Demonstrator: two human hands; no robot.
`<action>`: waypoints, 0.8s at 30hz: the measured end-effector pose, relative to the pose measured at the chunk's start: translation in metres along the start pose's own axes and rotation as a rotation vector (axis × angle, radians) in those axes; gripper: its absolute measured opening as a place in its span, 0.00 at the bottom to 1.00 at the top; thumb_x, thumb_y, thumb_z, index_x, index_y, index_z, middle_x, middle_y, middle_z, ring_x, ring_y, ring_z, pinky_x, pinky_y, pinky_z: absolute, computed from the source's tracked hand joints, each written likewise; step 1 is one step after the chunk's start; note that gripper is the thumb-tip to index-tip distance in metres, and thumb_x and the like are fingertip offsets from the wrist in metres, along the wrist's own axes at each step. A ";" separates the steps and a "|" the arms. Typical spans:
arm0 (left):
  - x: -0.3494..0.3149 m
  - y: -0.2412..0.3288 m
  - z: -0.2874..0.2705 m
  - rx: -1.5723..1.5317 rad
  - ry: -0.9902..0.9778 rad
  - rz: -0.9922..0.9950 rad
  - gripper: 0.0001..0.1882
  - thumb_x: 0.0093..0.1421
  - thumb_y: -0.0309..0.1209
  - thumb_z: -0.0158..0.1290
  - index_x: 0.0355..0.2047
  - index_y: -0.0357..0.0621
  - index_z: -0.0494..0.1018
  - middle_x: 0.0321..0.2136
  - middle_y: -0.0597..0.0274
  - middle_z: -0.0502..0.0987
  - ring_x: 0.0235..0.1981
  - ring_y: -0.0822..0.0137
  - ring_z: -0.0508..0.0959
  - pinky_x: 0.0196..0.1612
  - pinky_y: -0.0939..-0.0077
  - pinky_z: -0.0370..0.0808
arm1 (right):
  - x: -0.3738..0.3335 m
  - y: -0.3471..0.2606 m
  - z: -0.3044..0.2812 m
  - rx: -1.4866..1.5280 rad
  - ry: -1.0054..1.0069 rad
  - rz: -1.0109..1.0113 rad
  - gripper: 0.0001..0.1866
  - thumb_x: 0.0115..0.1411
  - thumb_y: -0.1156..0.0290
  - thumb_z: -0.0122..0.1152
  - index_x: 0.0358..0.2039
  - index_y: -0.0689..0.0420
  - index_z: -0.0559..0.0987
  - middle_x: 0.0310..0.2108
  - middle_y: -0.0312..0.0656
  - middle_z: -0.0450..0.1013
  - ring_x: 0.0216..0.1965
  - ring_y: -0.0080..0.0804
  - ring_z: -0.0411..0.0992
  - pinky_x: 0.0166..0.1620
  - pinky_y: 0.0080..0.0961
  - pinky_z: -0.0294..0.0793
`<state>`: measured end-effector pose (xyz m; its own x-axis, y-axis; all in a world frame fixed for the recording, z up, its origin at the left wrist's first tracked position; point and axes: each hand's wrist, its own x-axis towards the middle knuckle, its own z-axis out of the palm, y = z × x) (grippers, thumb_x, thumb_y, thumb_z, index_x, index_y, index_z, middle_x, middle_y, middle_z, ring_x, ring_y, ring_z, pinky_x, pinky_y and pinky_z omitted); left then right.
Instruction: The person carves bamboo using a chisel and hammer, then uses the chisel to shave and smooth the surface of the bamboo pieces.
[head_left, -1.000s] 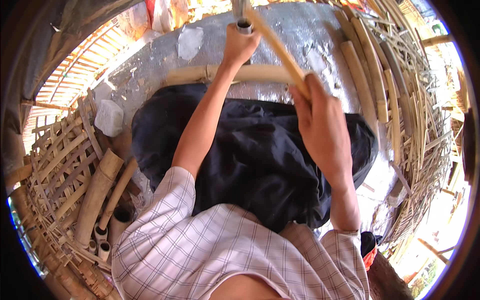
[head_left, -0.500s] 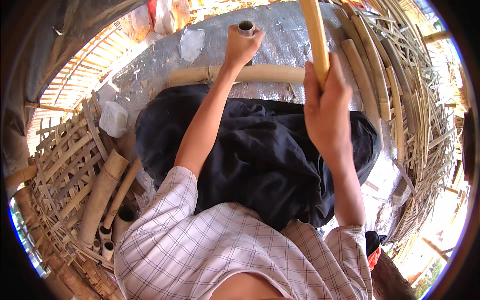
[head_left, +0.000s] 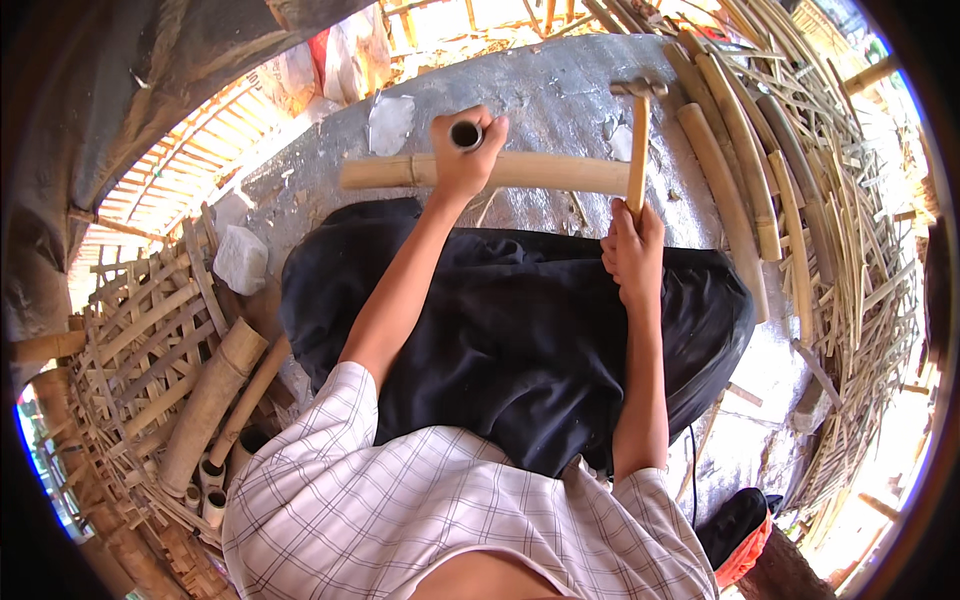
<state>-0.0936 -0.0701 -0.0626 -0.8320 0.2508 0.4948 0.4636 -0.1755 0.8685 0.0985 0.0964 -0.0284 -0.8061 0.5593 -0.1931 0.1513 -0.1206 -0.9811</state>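
Lowered since half a second ago, the right hand [head_left: 632, 255] now shows a whole hammer [head_left: 639, 150], its head no longer cut off by the top edge, while the left hand [head_left: 465, 165] has drawn a tube [head_left: 466, 135] nearer the body, in line with a pole [head_left: 570, 172]. Widest in the scene is a sheet [head_left: 540, 90], crinkled and silvery grey, partly lost under everything set on it and washed out by glare at lower right. Black cloth [head_left: 510, 320], soft and deeply folded, hides the worker's legs; a white checked shirt [head_left: 450, 500] runs off the lower edge. Thin, tangled bamboo strips [head_left: 870, 230] fill the right side, fading into dark at the lens rim. At left, an open-weave basket [head_left: 140, 340] stands beside thick bamboo lengths [head_left: 215, 405], whose lower ends are hard to make out. The pole, pale, round and jointed, lies crosswise beyond the cloth, its middle masked by the left hand; whether they touch cannot be told. Upright, the hammer has a smooth wooden handle and a dark metal head, well apart from the tube; the right fingers close around its lower end. Left fingers curl tightly about the tube, leaving only its round, dark mouth and greyish rim exposed. Near the basket sits a rough white block [head_left: 241, 260].
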 end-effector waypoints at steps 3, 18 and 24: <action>-0.004 0.016 0.005 -0.012 -0.113 0.309 0.16 0.53 0.20 0.58 0.17 0.42 0.61 0.12 0.65 0.61 0.15 0.68 0.62 0.23 0.71 0.61 | 0.007 0.009 -0.028 0.360 0.051 0.236 0.11 0.72 0.71 0.53 0.33 0.52 0.62 0.18 0.27 0.53 0.13 0.13 0.50 0.15 0.18 0.47; -0.117 -0.058 -0.049 0.227 -0.211 -0.823 0.28 0.57 0.36 0.70 0.51 0.39 0.67 0.43 0.61 0.69 0.47 0.68 0.76 0.48 0.67 0.80 | 0.013 0.016 -0.031 0.430 -0.124 0.388 0.10 0.71 0.72 0.54 0.34 0.52 0.63 0.20 0.26 0.54 0.15 0.12 0.49 0.15 0.18 0.46; -0.103 -0.109 -0.018 0.492 -0.360 -0.740 0.19 0.54 0.40 0.66 0.33 0.35 0.77 0.26 0.56 0.80 0.27 0.67 0.79 0.34 0.65 0.77 | 0.012 0.013 -0.021 0.350 -0.201 0.348 0.09 0.71 0.71 0.54 0.34 0.55 0.65 0.20 0.29 0.57 0.15 0.14 0.53 0.16 0.19 0.50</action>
<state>-0.0640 -0.0938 -0.2086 -0.8598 0.4297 -0.2757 0.0023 0.5433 0.8396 0.1030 0.1186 -0.0438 -0.8414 0.2731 -0.4663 0.2569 -0.5569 -0.7898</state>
